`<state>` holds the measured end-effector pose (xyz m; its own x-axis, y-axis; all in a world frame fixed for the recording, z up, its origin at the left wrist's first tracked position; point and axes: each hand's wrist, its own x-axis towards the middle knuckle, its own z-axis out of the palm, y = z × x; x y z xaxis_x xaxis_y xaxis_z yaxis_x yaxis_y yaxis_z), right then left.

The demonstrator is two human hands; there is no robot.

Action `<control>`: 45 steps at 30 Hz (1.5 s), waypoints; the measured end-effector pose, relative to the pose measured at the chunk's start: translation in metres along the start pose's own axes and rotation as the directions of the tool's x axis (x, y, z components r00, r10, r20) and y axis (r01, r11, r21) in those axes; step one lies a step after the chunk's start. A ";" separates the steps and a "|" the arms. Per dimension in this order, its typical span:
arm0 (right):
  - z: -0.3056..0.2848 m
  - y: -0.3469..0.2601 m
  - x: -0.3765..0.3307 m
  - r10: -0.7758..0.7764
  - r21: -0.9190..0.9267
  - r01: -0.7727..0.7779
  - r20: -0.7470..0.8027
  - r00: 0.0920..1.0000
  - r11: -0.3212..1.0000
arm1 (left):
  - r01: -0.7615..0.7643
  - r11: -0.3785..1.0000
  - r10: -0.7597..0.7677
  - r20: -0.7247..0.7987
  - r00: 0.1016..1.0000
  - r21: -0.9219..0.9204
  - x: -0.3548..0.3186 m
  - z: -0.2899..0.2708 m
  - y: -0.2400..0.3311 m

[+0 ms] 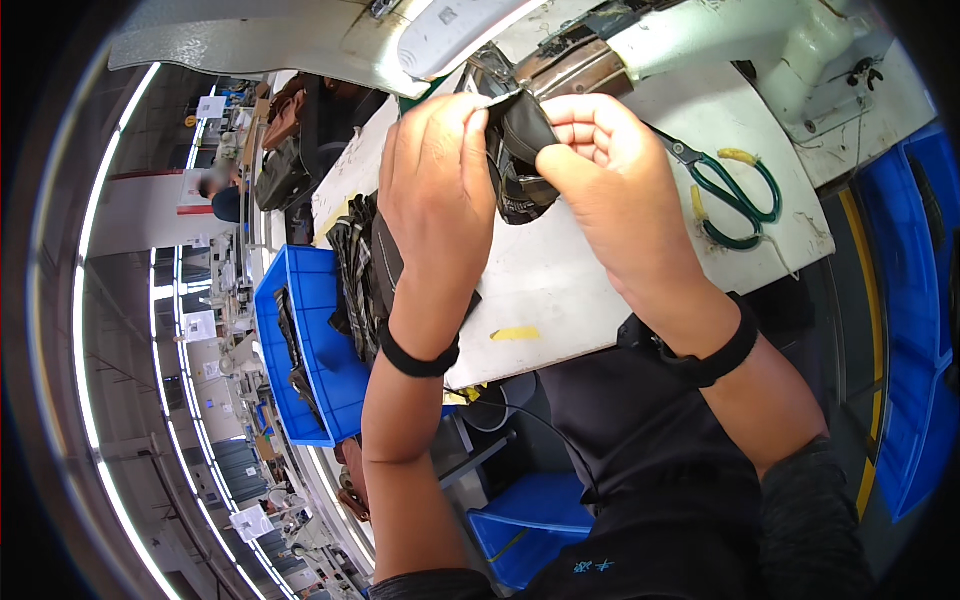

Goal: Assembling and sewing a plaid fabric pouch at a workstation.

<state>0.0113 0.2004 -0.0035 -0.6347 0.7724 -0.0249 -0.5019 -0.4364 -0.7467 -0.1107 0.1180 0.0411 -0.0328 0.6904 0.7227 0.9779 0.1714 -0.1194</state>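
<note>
A small black leather-like piece (528,128) with a stitched edge and checked cloth (527,196) hanging below it is stretched between my hands, close to the sewing machine's metal arm (575,80). My left hand (437,190) is closed, its thumb and fingers pinching the piece's upper left edge, where a pale strip shows. Curled fingers and thumb of my right hand (622,185) grip its right side. The machine's head hides what lies beyond the piece. To the right of my right hand, scissors with green handles (735,200) lie on the white worktable (590,290).
A blue bin (315,350) with dark pieces stands left of the table, with checked cloth (352,265) beside it. Yellow tape (515,333) sticks near the table's front edge. More blue bins (905,330) line the right side. Another person (226,195) sits far left.
</note>
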 end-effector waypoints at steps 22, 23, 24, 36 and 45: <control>-0.042 -0.003 -0.002 0.022 -0.124 0.003 0.202 0.979 0.992 | -0.170 0.912 0.302 0.332 0.894 -0.372 0.032 -0.024 -0.037; -0.044 -0.002 -0.002 -0.051 -0.192 0.092 0.209 0.977 0.977 | -0.168 0.914 0.297 0.329 0.896 -0.369 0.034 -0.024 -0.038; -0.045 -0.001 -0.001 -0.051 -0.195 0.095 0.215 0.975 0.976 | -0.152 0.905 0.298 0.339 0.892 -0.398 0.036 -0.024 -0.039; -0.041 -0.002 0.002 0.026 -0.076 -0.010 0.212 0.977 0.997 | -0.091 0.946 0.227 0.435 0.871 -0.312 0.043 -0.030 -0.027; -0.034 -0.007 0.003 0.062 -0.182 -0.028 0.185 0.981 0.983 | -0.007 0.984 0.074 0.375 0.924 -0.177 0.037 -0.028 -0.004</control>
<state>0.0327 0.2217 -0.0214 -0.7622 0.6453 0.0522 -0.3685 -0.3662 -0.8544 -0.1100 0.1234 0.0877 -0.0351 0.9144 0.4033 0.9992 0.0392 -0.0021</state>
